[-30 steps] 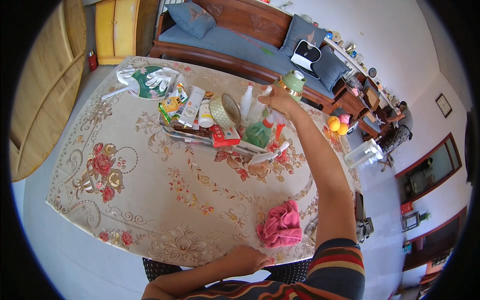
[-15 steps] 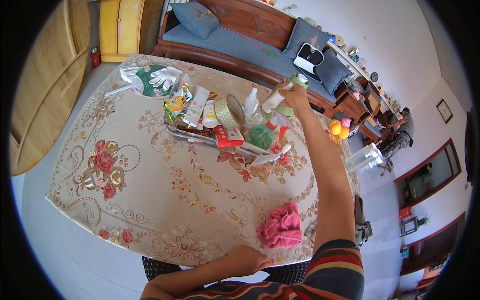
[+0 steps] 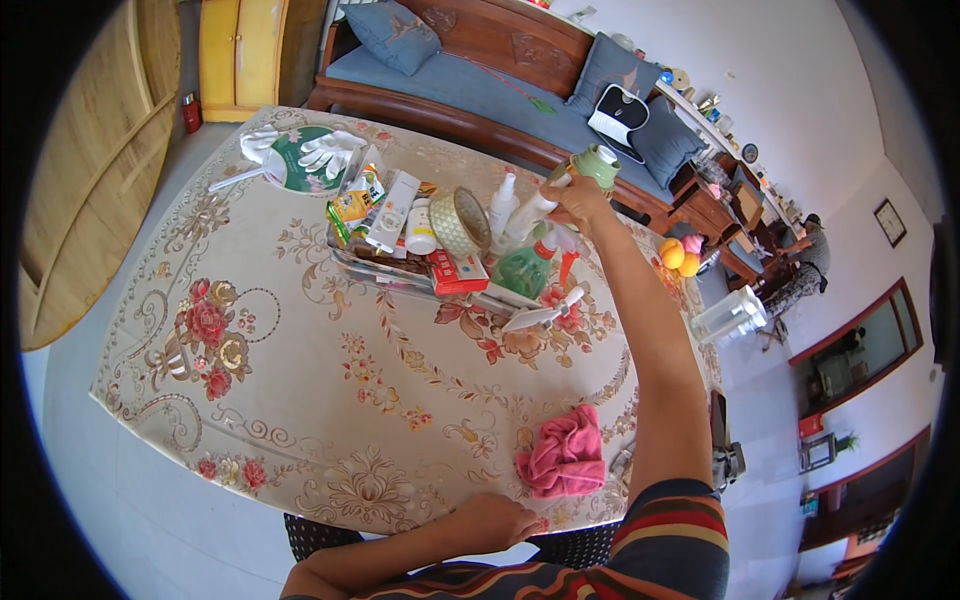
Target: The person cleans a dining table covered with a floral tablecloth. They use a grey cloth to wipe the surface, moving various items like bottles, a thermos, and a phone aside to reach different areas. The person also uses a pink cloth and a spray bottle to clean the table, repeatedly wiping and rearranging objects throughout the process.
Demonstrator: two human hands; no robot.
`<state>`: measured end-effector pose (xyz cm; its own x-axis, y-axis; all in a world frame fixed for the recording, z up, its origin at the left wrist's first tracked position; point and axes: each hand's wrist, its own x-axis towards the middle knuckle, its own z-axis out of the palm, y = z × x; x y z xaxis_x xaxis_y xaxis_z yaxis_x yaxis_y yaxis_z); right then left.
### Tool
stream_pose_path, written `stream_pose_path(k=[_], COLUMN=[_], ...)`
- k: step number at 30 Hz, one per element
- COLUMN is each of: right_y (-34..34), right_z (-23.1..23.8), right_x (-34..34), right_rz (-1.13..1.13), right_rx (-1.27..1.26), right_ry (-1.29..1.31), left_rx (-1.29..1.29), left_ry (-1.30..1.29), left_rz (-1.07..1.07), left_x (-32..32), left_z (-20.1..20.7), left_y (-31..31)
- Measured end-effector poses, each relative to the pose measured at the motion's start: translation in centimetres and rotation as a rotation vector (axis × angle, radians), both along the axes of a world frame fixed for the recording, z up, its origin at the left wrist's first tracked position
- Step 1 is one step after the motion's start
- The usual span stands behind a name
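Observation:
My right hand reaches across the table, its fingers closed round a white bottle. The bottle is tilted, its lower end at the right side of a filled storage box. Around it are a slim white spray bottle, a green spray bottle and a wide roll of patterned tape. Behind my fingers stands a pale green jug. My left hand rests in a loose fist at the table's near edge, holding nothing visible. A crumpled pink cloth lies to its right.
White gloves lie on a green fan at the far left. A white-handled tool juts from the box's front. A clear glass and yellow fruit-like objects stand right of my forearm. Another person is far off.
My right hand has moved slightly left and toward me, bringing the white bottle down from in front of the jug to the box. My left hand stays still.

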<state>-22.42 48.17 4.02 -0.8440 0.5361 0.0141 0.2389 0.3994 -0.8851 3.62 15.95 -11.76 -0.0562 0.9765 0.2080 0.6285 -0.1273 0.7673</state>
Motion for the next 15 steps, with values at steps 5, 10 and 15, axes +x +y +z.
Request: stream_pose_path(k=[5, 10, 15], right_y=[-1.2, -2.6, -3.5], right_z=[0.7, 1.4, 1.9], right_x=[-0.3, 0.5, 1.2], right_rz=[-0.09, 0.161, 0.357], right_rx=[0.264, 0.441, 0.35], right_ry=[-0.193, -0.227, -0.165], left_rx=[0.002, 0.0, -0.007], left_ry=[-0.024, -0.033, -0.026], left_rz=[-0.016, 0.0, 0.001], left_x=[-0.1, -0.3, -0.4], left_z=[0.2, 0.9, 1.3], left_y=[-0.1, -0.3, -0.3])
